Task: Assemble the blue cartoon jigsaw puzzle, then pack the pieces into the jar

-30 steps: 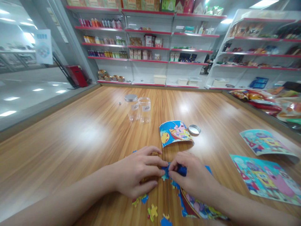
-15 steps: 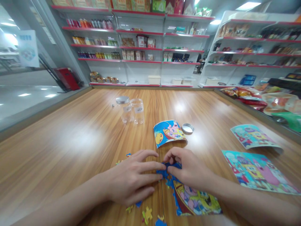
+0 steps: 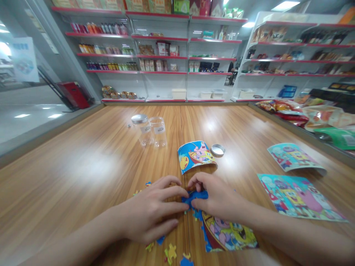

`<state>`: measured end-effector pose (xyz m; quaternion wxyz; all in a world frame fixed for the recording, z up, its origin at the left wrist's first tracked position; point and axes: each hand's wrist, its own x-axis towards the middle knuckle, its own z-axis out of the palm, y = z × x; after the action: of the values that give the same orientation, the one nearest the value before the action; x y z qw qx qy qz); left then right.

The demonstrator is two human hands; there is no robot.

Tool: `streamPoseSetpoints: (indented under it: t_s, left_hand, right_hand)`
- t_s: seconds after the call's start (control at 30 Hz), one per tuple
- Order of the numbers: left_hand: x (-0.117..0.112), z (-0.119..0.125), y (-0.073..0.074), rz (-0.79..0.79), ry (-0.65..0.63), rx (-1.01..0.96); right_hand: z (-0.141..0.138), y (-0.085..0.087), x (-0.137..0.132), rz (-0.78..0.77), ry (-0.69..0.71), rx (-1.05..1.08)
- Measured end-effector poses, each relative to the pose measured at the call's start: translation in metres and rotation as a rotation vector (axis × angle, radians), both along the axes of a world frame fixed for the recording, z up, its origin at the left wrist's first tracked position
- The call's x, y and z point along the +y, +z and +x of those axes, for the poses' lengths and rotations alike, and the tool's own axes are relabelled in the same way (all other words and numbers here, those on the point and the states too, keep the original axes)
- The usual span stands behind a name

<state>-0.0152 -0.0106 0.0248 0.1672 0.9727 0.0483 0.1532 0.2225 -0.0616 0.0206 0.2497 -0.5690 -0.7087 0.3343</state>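
Our right hand curls its thumb and fingers over blue jigsaw pieces; we cannot tell whether it pinches one. Our left hand lies spread and loose, fingertips at those pieces' left edge. The joined jigsaw section sits just on the near side of our right hand, partly hidden by it. Past our hands, the surface bears a curved picture sheet beside a metal lid.

part-built puzzle: 1 | curled pictures: 2 | flat picture: 1 | jars: 2 | lids: 2
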Motion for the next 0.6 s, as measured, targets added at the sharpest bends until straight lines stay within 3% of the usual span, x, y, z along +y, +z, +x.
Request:
streamPoseSetpoints:
  t_s: [0.23,0.4,0.6]
  left_hand:
    - [0.000,0.001,0.001,-0.045,0.008,0.040]
    - [0.001,-0.001,0.000,-0.039,0.010,0.039]
    - [0.004,-0.002,-0.002,-0.040,0.011,0.007]
  right_hand:
    - [0.005,-0.007,0.009,-0.100,0.009,0.148]
    - [0.017,0.003,0.018,-0.179,0.127,0.228]
    - [0.026,0.018,0.013,-0.050,0.326,0.119]
